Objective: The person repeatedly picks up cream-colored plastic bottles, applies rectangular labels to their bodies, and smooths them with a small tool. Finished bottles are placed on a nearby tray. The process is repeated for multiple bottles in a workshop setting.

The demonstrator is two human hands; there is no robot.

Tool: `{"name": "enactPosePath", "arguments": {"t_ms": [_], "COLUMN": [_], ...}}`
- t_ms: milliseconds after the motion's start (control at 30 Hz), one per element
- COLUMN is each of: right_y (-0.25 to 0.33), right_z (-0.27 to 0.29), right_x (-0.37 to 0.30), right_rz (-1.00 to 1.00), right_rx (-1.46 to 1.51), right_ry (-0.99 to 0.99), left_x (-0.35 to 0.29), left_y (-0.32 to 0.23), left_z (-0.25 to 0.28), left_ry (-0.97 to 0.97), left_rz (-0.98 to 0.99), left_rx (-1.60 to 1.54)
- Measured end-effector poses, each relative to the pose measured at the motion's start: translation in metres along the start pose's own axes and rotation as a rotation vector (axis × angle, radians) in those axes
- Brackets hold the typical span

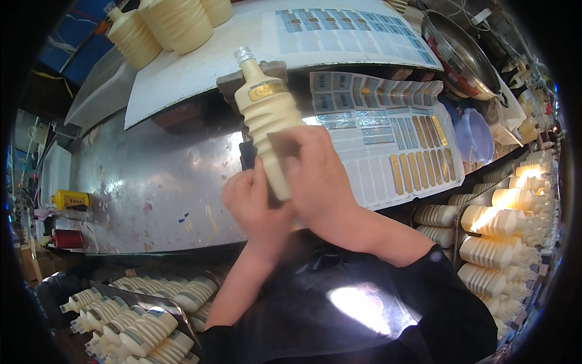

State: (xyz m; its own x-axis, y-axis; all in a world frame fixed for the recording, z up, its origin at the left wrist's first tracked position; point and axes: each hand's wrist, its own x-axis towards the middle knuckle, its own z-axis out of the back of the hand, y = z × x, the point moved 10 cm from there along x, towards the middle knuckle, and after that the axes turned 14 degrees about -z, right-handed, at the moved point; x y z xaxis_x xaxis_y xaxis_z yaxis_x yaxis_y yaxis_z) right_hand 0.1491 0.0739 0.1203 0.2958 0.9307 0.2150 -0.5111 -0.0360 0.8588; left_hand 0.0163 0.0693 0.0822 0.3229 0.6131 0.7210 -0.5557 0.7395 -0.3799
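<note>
Head view: the left hand (251, 200) grips the lower end of a cream bottle (267, 112), while the right hand (318, 173) pinches a small brown piece (279, 144) (too blurred to identify) at its ribbed side. The bottle slants over the metal bench (163, 188), neck outward; to its right lies a label sheet (424, 170), then a lilac tub (474, 136).
</note>
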Motion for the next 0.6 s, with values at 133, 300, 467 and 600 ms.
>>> {"name": "enactPosePath", "arguments": {"t_ms": [133, 300, 467, 600], "right_y": [0.008, 0.004, 0.007, -0.029], "right_z": [-0.001, 0.016, 0.004, 0.014], "right_x": [0.003, 0.007, 0.003, 0.007], "right_rz": [-0.001, 0.028, 0.014, -0.074], "right_rx": [-0.092, -0.178, -0.098, -0.053], "right_ry": [0.031, -0.029, 0.055, 0.048], "left_x": [0.003, 0.003, 0.003, -0.009], "left_y": [0.0, 0.0, 0.0, 0.019], "left_z": [0.001, 0.003, 0.002, -0.001], "left_ry": [0.047, 0.052, 0.038, 0.086], "left_rz": [-0.007, 0.022, 0.012, 0.056], "left_rx": [0.016, 0.028, 0.023, -0.029]}}
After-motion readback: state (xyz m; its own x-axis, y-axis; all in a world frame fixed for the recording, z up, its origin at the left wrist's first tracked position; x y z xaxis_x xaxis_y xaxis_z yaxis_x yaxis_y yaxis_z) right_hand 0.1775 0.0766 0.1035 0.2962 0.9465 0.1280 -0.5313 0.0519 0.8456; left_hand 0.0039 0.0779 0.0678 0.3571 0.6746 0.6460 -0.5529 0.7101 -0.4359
